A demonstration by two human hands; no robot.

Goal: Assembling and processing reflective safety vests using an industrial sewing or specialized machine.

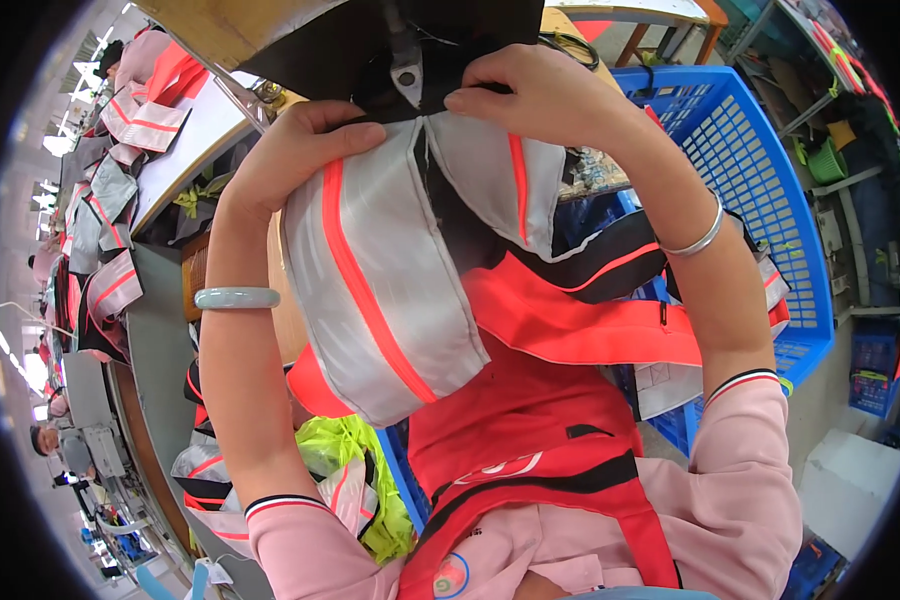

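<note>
A silver-grey fabric piece with neon red-orange stripes (390,270) hangs from the machine's edge toward my lap, its black backing showing at the seam. My left hand (315,150) pinches its upper left edge, thumb on top. Opposite, my right hand (530,95) is closed on the black upper edge beside the smaller striped flap (500,175). Between the two hands stands a metal machine foot (406,78), close to the fabric's top edge. The fingertips under the cloth are hidden. A neon red-orange strip (590,320) trails from the piece across my red apron (510,410).
A blue plastic basket (800,230) stands at my right. Striped fabric pieces (110,210) pile up along a white table on the left. Yellow-green cloth (390,480) lies by my left side. Other people (45,440) are in the far left background.
</note>
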